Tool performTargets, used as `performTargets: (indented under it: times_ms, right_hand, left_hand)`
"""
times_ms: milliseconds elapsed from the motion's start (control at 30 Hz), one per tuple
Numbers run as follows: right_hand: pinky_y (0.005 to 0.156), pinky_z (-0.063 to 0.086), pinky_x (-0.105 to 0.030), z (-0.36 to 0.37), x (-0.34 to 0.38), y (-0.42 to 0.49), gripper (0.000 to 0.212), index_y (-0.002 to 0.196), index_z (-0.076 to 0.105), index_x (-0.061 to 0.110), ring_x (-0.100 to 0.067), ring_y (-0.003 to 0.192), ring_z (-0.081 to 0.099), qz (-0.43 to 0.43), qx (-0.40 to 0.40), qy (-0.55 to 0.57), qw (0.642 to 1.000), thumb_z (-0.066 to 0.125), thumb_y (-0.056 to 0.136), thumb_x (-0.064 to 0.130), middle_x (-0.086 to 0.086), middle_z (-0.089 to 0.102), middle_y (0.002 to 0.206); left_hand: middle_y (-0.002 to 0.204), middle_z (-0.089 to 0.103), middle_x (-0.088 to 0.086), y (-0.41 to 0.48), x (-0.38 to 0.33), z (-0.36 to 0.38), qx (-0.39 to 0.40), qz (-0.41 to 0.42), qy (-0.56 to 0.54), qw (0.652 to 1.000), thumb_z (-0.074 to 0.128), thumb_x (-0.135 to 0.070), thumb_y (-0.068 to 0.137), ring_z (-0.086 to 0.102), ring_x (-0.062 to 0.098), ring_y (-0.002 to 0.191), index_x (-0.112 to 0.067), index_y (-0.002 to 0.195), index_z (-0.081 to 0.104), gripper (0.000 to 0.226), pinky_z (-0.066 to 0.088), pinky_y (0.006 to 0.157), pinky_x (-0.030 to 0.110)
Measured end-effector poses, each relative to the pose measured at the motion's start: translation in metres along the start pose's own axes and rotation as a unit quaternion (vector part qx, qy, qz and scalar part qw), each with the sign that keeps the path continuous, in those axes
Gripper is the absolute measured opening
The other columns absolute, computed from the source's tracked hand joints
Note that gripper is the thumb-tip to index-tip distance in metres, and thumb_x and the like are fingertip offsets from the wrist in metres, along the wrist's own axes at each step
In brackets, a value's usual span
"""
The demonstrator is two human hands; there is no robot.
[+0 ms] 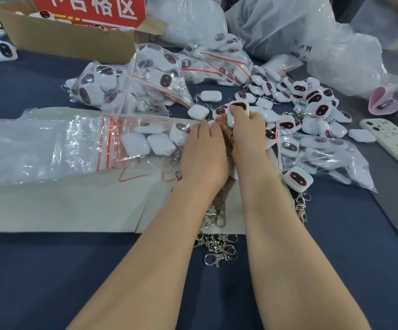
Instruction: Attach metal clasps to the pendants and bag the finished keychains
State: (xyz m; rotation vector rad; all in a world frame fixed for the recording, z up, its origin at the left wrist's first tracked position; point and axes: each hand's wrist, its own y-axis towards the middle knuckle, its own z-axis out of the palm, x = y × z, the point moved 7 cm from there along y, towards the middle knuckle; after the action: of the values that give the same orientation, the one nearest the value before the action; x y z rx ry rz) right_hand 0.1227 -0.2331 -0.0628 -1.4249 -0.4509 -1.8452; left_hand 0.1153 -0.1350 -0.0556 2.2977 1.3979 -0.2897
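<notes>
- Our right hand [248,132] clamped a pendant [238,110] just right of the zip bag [112,144].
- Our left hand [202,151] touched the right; we couldn't tell its grip.

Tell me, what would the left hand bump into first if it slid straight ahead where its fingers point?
Probably the plain white pendant just beyond the left hand; depth is unclear.

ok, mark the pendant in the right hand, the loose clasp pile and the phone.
pendant [239,106]: head view, on its dark face.
clasp pile [218,245]: head view, middle of the heap.
phone [392,139]: head view, on its speckled back.
</notes>
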Motion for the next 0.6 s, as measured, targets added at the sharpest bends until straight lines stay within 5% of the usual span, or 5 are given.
performTargets:
  times_ms: [100, 267, 367, 600]
  right_hand:
    - [0.043, 0.043, -0.016, -0.002, 0.001, 0.0, 0.017, 0.073, 0.048, 0.009, -0.014, 0.047, 0.054, -0.006, -0.011, -0.029, 1.0, 0.055, 0.087, 0.005, -0.006, 0.059, 0.066]
    - [0.047, 0.047, -0.019, -0.001, -0.002, 0.001, 0.008, 0.084, 0.046, 0.006, -0.014, 0.051, 0.057, 0.006, 0.001, -0.004, 1.0, 0.052, 0.089, 0.005, -0.012, 0.06, 0.077]
    - [0.053, 0.05, -0.022, -0.001, -0.003, 0.001, 0.008, 0.083, 0.046, 0.008, -0.015, 0.057, 0.061, 0.003, 0.005, -0.005, 1.0, 0.052, 0.089, 0.006, -0.01, 0.061, 0.077]
    - [0.056, 0.049, -0.024, 0.0, -0.003, 0.002, 0.005, 0.087, 0.049, 0.008, -0.019, 0.064, 0.062, 0.01, 0.012, -0.012, 1.0, 0.053, 0.09, 0.007, -0.012, 0.062, 0.082]
  left_hand:
    - [0.143, 0.039, 0.005, 0.001, 0.003, -0.006, -0.031, -0.017, 0.004, 0.999, 0.045, -0.018, 0.091, 0.018, 0.024, 0.141, -0.013, 0.137, 0.037, 0.046, 0.01, 0.115, 0.042]
    - [0.143, 0.039, 0.002, 0.0, 0.014, -0.017, -0.076, -0.056, -0.032, 0.995, 0.046, -0.031, 0.091, 0.026, 0.024, 0.137, -0.017, 0.132, 0.043, 0.044, 0.016, 0.112, 0.05]
    - [0.149, 0.031, 0.004, 0.002, 0.027, -0.03, -0.121, -0.104, -0.047, 0.986, 0.044, -0.034, 0.092, 0.016, 0.025, 0.142, -0.017, 0.133, 0.045, 0.044, 0.005, 0.112, 0.058]
    - [0.156, 0.016, 0.005, 0.001, 0.046, -0.027, -0.086, -0.17, -0.051, 0.98, 0.042, -0.035, 0.094, 0.006, 0.029, 0.145, -0.018, 0.136, 0.04, 0.046, 0.003, 0.112, 0.059]
